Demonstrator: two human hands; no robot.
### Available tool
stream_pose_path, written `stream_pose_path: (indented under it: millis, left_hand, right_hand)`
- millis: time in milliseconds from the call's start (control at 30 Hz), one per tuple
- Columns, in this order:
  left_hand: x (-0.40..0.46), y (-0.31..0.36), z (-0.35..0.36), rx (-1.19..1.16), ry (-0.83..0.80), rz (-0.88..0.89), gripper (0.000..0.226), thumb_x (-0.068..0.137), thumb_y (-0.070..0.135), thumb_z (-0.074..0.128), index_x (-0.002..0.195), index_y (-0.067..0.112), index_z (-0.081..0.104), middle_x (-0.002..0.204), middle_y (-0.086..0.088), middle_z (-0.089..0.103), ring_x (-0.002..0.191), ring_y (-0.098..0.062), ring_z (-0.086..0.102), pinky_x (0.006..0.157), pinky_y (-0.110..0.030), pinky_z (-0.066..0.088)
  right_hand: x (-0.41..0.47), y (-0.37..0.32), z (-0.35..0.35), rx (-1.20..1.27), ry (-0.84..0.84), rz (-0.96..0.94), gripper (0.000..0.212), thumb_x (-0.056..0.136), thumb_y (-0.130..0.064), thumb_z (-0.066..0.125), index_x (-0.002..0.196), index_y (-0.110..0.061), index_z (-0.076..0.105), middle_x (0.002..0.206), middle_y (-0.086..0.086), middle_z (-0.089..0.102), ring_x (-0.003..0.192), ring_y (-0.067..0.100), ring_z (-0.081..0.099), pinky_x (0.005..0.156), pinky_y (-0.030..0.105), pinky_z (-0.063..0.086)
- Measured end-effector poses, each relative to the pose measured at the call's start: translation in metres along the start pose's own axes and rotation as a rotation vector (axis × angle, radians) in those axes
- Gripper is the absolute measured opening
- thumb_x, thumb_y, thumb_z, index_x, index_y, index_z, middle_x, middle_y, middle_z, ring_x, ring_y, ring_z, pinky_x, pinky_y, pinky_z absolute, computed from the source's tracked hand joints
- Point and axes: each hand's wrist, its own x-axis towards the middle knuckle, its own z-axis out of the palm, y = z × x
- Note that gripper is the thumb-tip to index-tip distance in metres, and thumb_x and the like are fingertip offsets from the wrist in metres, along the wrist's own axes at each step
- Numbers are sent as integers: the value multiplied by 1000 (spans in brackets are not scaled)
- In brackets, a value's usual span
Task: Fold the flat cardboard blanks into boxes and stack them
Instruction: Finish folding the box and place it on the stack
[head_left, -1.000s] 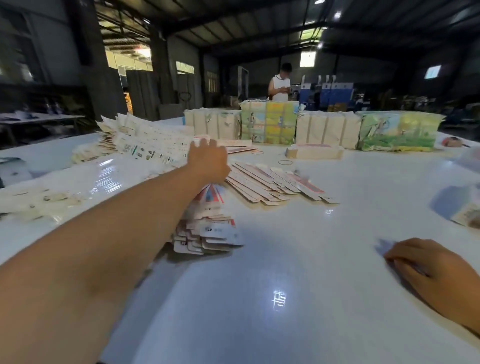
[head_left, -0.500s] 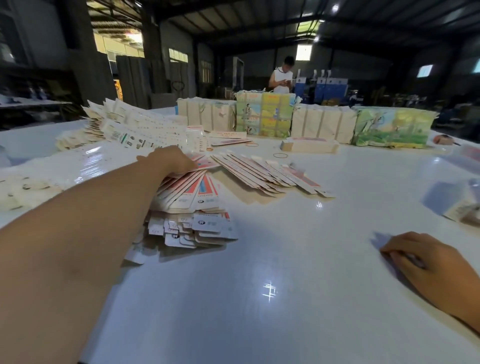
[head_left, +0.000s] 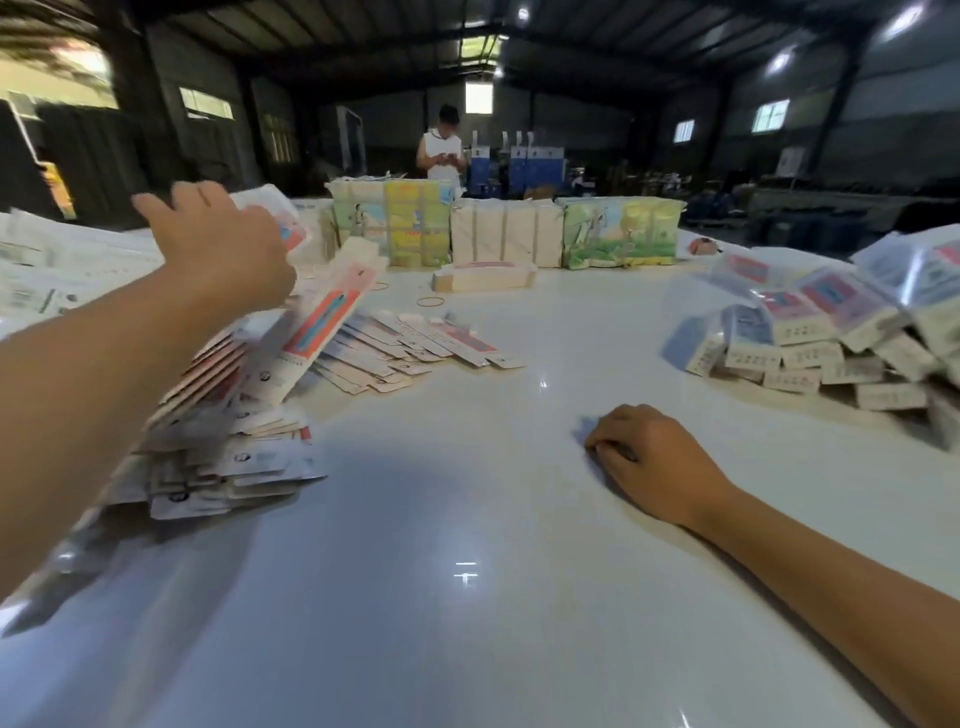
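Risk of the leaning stack of flat white-and-red cardboard blanks sliding off the glossy white worktop edge at left, if tugged. Left hand raised above that stack, lifting one long white-and-red blank tilted steeply; exact grip hidden behind the hand. Right hand resting knuckles-up on the worktop, fingers curled, nothing visibly held. Two hands, one lifted blank, dozens of blanks uncountable, one heap of folded white boxes at right, two rubber bands near the far bundles.
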Motion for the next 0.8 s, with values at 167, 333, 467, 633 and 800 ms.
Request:
stream_pose_path:
  millis: [167, 333, 467, 633, 800]
  left_hand:
    - [5, -19, -6, 293, -112, 40, 45, 86, 44, 51, 126, 24, 53, 123, -18, 45, 112, -34, 40, 105, -46, 32]
    - [-15, 5, -24, -129, 17, 235, 57, 84, 58, 52, 130, 25, 45, 117, -19, 45, 109, -37, 41, 94, -47, 38]
    - [-94, 62, -25, -614, -64, 703, 69, 83, 64, 47, 143, 36, 27, 139, -7, 33, 125, -27, 33, 100, -44, 36]
    - [-169, 103, 12, -850, -389, 959, 78, 78, 62, 54, 145, 42, 18, 153, 9, 19, 136, -14, 24, 112, -41, 26]
    - [-162, 102, 36, -973, -651, 903, 87, 62, 51, 63, 140, 38, 25, 132, 15, 39, 113, -9, 49, 91, -29, 51]
  right_hand:
    - [0, 2, 0, 2, -27, 30, 17, 88, -8, 55, 82, -8, 72, 89, 9, 64, 84, 27, 54, 73, 28, 38]
    - [3, 3, 3, 73, -37, 101, 20, 93, -13, 51, 92, -6, 70, 95, 9, 66, 90, 26, 57, 78, 30, 41]
    - [13, 7, -14, 1030, 278, 696, 33, 101, -31, 40, 108, -5, 59, 84, 12, 66, 63, 20, 60, 52, 23, 49]
    - [6, 19, -29, 1609, 494, 865, 32, 101, -40, 37, 90, -13, 52, 61, 10, 67, 49, 22, 64, 33, 25, 45]
    - [8, 16, -24, 1376, 401, 885, 14, 89, -3, 45, 76, -5, 49, 73, 22, 62, 53, 25, 51, 33, 20, 31]
